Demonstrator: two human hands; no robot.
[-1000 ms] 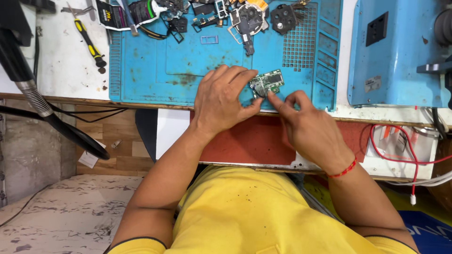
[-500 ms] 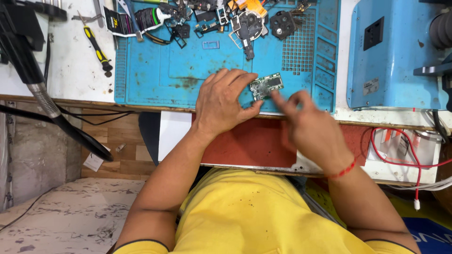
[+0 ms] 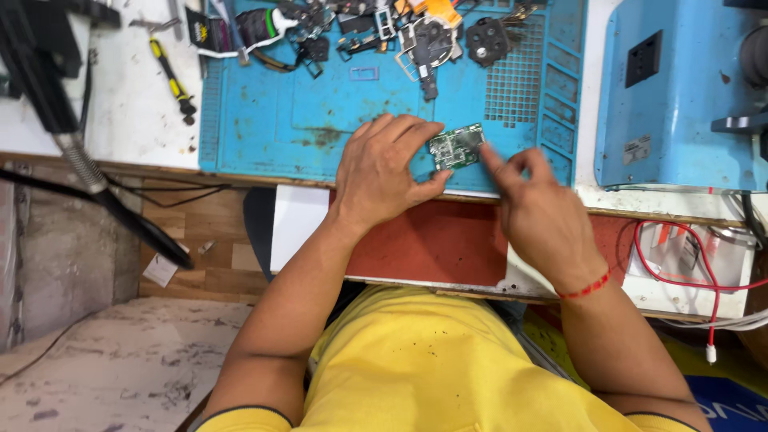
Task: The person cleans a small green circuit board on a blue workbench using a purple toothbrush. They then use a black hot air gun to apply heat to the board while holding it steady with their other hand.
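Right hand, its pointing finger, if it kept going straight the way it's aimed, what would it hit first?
The right hand points up and to the left, and its fingertip already meets the small green circuit board that the left hand steadies on the blue mat. The board comes first, though depth is hard to judge.

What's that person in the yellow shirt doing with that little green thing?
A person is working on a small green circuit board on a blue work mat. The left hand holds the board at its left edge, between fingers and thumb, and the right hand touches its right end with a fingertip. Loose small parts lie piled at the far edge of the mat, and a yellow-handled screwdriver lies on the white bench beside it.
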